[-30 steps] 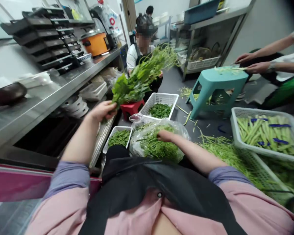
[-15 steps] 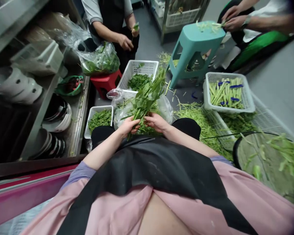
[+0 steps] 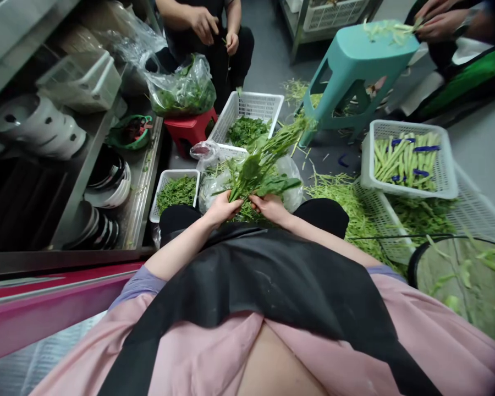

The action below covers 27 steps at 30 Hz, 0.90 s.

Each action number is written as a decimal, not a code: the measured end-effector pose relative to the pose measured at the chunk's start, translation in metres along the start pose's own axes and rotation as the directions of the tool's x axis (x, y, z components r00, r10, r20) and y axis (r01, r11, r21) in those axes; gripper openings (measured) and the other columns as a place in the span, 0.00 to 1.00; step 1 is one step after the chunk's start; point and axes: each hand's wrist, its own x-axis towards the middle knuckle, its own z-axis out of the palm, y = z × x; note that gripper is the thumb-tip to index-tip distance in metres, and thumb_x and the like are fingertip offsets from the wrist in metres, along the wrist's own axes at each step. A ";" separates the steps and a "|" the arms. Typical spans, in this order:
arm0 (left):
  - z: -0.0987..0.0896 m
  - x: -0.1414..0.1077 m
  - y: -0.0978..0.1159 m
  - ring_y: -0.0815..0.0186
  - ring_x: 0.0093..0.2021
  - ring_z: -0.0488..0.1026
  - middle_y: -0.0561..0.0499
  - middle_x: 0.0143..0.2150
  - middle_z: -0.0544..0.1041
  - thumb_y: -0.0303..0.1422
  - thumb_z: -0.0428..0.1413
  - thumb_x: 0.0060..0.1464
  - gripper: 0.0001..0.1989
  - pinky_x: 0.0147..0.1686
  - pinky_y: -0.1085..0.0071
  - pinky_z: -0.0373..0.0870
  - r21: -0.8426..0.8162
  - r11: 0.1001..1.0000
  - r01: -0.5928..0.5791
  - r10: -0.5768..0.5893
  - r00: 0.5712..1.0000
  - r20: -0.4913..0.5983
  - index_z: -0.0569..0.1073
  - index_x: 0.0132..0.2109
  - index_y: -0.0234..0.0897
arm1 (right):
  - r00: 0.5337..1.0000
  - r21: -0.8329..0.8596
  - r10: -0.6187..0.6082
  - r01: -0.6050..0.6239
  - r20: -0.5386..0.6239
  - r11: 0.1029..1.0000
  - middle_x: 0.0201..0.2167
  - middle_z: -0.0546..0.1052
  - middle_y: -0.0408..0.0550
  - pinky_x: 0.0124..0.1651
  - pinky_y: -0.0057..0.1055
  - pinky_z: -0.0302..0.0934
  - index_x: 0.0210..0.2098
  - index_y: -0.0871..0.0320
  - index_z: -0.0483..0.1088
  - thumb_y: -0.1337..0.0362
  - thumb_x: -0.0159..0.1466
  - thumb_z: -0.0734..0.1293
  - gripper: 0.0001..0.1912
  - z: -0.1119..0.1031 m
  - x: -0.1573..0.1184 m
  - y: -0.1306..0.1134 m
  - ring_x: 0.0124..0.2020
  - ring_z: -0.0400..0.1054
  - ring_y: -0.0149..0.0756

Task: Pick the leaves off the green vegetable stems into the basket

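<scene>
A bunch of leafy green stems [image 3: 258,168] rises from my left hand [image 3: 225,209], whose fingers are wrapped round the lower ends. Close to its right, my right hand [image 3: 272,208] pinches a leafy sprig [image 3: 277,185] at the edge of the bunch. Under both hands, between my knees, lies a clear plastic bag [image 3: 213,190] with more greens, partly hidden by the bunch. Left of it stands a small white basket [image 3: 154,209] filled with picked leaves. Beyond the bag is a larger white basket [image 3: 268,100] with leaves at its bottom.
A red stool [image 3: 183,135] carries a bag of greens [image 3: 183,91]. Trimmed stems [image 3: 334,201] cover the floor at right, beside a basket of tied stalks [image 3: 412,159]. A teal stool [image 3: 355,47] and two people are ahead; metal shelving [image 3: 144,170] with bowls runs along the left.
The whole view has shifted right and slightly up. The bunch now tilts more to the right, with broad leaves spread over my right hand. The person ahead has moved their hands.
</scene>
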 end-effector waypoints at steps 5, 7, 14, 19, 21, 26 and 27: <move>-0.006 0.000 0.000 0.81 0.11 0.51 0.61 0.19 0.63 0.43 0.65 0.45 0.22 0.13 0.79 0.44 -0.147 0.987 0.068 -0.035 0.976 0.213 0.61 0.33 0.36 | 0.997 0.172 -0.037 0.025 0.064 0.985 0.19 0.68 0.41 0.26 0.27 0.57 0.24 0.56 0.64 0.46 0.57 0.67 0.20 -0.001 0.000 0.006 0.20 0.59 0.26; -0.008 0.000 0.000 0.82 0.11 0.50 0.61 0.19 0.62 0.43 0.65 0.45 0.22 0.13 0.80 0.45 -0.187 0.977 0.100 -0.045 0.960 0.277 0.60 0.32 0.36 | 0.996 0.309 -0.035 0.008 0.083 0.951 0.19 0.67 0.40 0.25 0.26 0.56 0.25 0.57 0.64 0.46 0.53 0.69 0.20 -0.001 0.003 0.011 0.19 0.58 0.25; -0.021 -0.006 0.002 0.82 0.11 0.50 0.61 0.19 0.63 0.43 0.65 0.46 0.23 0.13 0.81 0.45 -0.166 0.984 0.065 -0.021 0.968 0.252 0.58 0.30 0.37 | 0.962 0.332 0.091 0.000 -0.259 0.943 0.22 0.67 0.39 0.30 0.24 0.61 0.33 0.57 0.64 0.51 0.62 0.64 0.15 -0.046 0.039 0.039 0.20 0.58 0.23; -0.023 -0.011 0.002 0.80 0.11 0.53 0.60 0.19 0.64 0.44 0.66 0.44 0.24 0.13 0.79 0.45 -0.137 0.990 -0.022 0.038 0.992 0.117 0.59 0.32 0.38 | 0.991 -0.612 0.107 -0.136 -0.084 0.779 0.46 0.74 0.63 0.48 0.35 0.64 0.49 0.67 0.70 0.71 0.61 0.62 0.17 -0.056 0.039 0.051 0.43 0.71 0.41; -0.020 -0.010 0.002 0.79 0.11 0.53 0.60 0.19 0.64 0.43 0.66 0.45 0.23 0.13 0.78 0.44 -0.114 0.992 -0.058 0.062 0.997 0.037 0.59 0.32 0.38 | 0.997 -0.718 0.005 -0.062 -0.082 0.693 0.53 0.71 0.66 0.51 0.39 0.63 0.57 0.66 0.67 0.73 0.61 0.60 0.23 -0.045 0.025 0.042 0.49 0.70 0.47; -0.010 -0.004 -0.001 0.79 0.12 0.54 0.60 0.19 0.64 0.37 0.64 0.49 0.19 0.15 0.77 0.43 -0.054 0.995 -0.085 0.077 0.987 -0.141 0.60 0.33 0.38 | 0.813 -0.739 -0.581 0.376 -0.026 0.559 0.52 0.73 0.55 0.54 0.35 0.64 0.53 0.57 0.71 0.65 0.67 0.57 0.19 -0.016 0.001 -0.007 0.52 0.68 0.41; -0.008 -0.003 -0.001 0.79 0.12 0.54 0.61 0.18 0.63 0.36 0.64 0.49 0.18 0.15 0.77 0.44 -0.060 0.996 -0.067 0.058 0.987 -0.148 0.60 0.33 0.38 | 0.755 -0.712 -0.655 0.474 0.026 0.518 0.52 0.72 0.54 0.55 0.34 0.63 0.53 0.56 0.71 0.64 0.67 0.57 0.18 -0.012 0.003 -0.015 0.52 0.68 0.40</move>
